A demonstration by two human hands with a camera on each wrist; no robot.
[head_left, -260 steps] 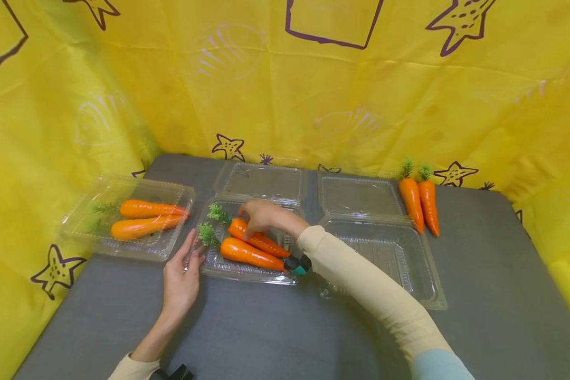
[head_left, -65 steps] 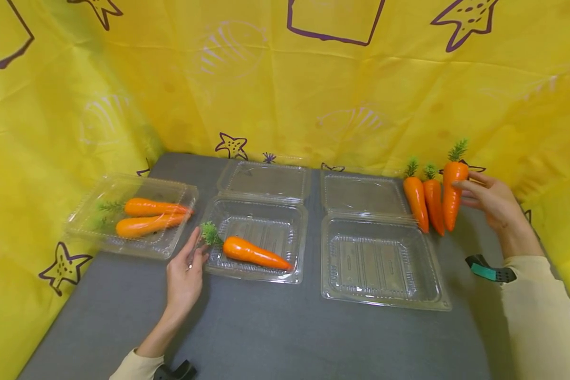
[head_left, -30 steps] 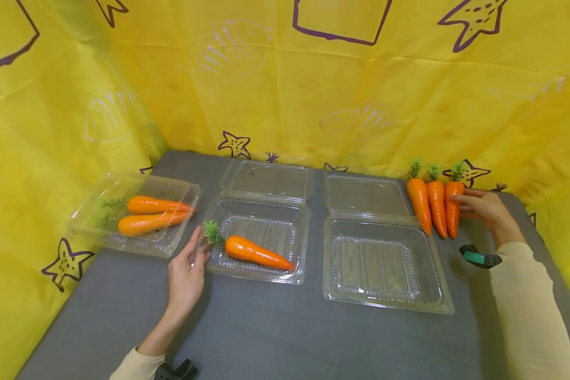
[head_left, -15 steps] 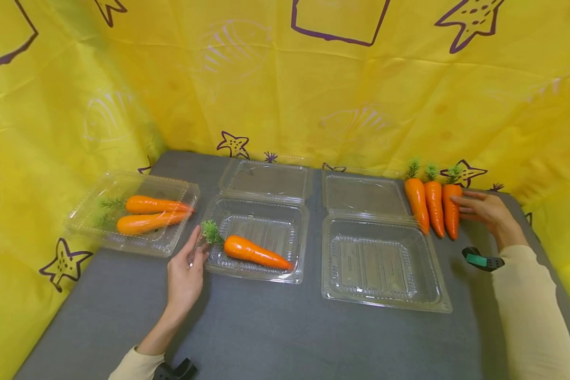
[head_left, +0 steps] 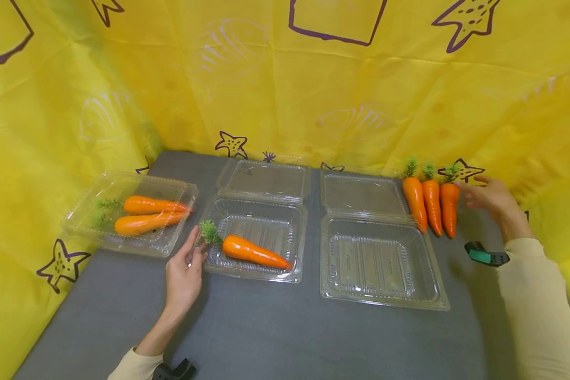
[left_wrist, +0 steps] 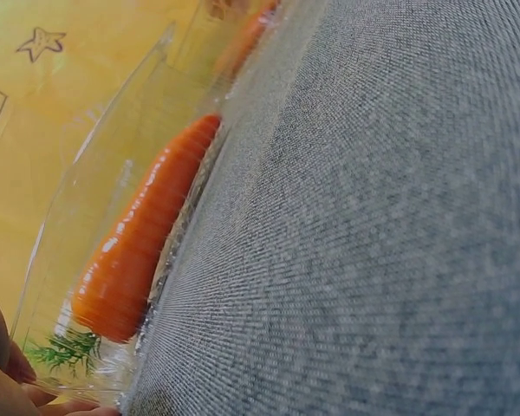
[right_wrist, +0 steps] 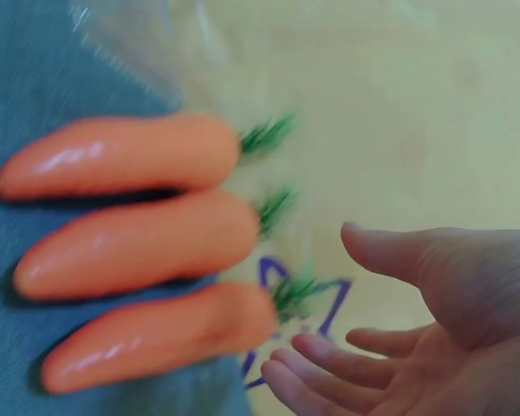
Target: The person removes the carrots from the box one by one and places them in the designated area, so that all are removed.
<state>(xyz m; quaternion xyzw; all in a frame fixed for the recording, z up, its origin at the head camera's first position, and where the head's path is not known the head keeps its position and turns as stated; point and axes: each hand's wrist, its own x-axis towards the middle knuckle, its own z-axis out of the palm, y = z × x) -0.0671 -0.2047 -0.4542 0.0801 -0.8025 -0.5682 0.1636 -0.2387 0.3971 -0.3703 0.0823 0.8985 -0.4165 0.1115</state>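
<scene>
Three orange carrots with green tops lie side by side at the back right. My right hand (head_left: 491, 200) is just right of the rightmost carrot (head_left: 449, 208), fingers loosely extended, holding nothing. The right wrist view shows a gap between this hand (right_wrist: 416, 321) and that carrot (right_wrist: 165, 334). My left hand (head_left: 184, 274) rests at the left edge of the middle clear plastic container (head_left: 294, 272), its fingertips touching the rim. One carrot (head_left: 252, 252) lies inside, its leafy end nearest that hand. In the left wrist view, fingertips (left_wrist: 17, 364) show at the container's corner.
On the left, a closed clear container (head_left: 85, 227) holds two carrots. Another clear container (head_left: 385, 303) stands right of the middle one, its lid folded back toward the yellow curtain (head_left: 285, 105). A grey cloth (head_left: 275, 338) covers the table.
My right hand has carried one carrot from the middle container to the back right, set it beside the other two and let go, then drawn slightly away. The left hand stays at the rim.
</scene>
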